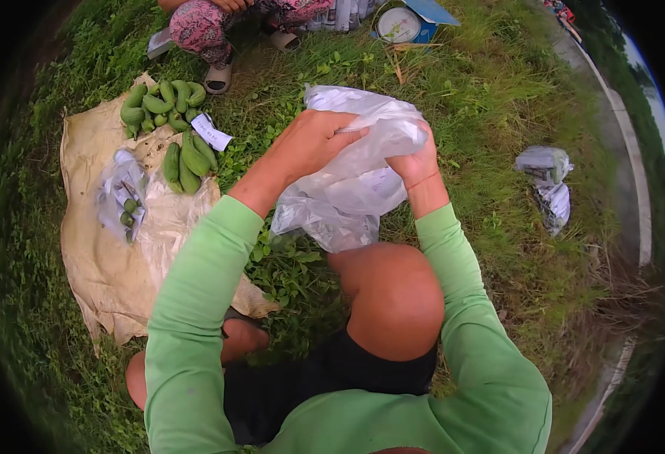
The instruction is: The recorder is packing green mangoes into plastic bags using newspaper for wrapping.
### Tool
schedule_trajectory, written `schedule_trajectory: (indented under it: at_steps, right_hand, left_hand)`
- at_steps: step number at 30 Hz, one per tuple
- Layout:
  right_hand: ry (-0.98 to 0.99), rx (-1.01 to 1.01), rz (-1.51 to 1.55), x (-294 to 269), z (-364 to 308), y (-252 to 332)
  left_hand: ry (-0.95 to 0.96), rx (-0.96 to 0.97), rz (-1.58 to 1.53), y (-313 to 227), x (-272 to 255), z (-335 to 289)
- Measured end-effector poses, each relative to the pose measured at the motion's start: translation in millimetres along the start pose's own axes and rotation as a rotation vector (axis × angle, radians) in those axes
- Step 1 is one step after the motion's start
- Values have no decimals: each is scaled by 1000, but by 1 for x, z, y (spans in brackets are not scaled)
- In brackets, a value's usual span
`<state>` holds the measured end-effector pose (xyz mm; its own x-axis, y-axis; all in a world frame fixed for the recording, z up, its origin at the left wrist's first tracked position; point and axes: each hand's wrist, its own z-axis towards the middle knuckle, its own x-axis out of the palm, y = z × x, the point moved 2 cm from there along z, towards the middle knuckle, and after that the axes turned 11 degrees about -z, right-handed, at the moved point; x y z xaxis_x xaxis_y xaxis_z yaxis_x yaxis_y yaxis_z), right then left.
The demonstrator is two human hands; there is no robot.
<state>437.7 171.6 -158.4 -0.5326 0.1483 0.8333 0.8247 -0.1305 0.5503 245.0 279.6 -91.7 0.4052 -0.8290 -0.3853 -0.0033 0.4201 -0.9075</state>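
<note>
Green sleeves (pixel 204 310) cross the lower part of my view, either side of my bare knee (pixel 397 299). Beyond it, my left hand (pixel 317 140) and right hand (pixel 416 157) both grip a clear plastic bag (pixel 359 178), bunched between them over the grass (pixel 484 98). Folds hide its mouth, and I can't tell what the pale stuff inside is. Some bags already look filled: two wrapped bundles (pixel 546 165) lie well off to my right, and a see-through pouch (pixel 113 189) with small green fruit in it rests on the tan sack (pixel 94 257) to my left. Long green vegetables (pixel 194 157) lie loose toward that sack's far end, a white paper slip (pixel 211 132) beside them, so those seem unbagged.
</note>
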Motion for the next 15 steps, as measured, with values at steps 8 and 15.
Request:
schedule_trajectory:
  at_steps: [8,15]
  right_hand:
    - [-331,-189,-1672,-119,7,-84]
    - [-370,-296,-1863,-204,7,-89]
  left_hand:
    - [135,70,-91,8,64,-29]
    - [-43,-238,251,94,65,-154]
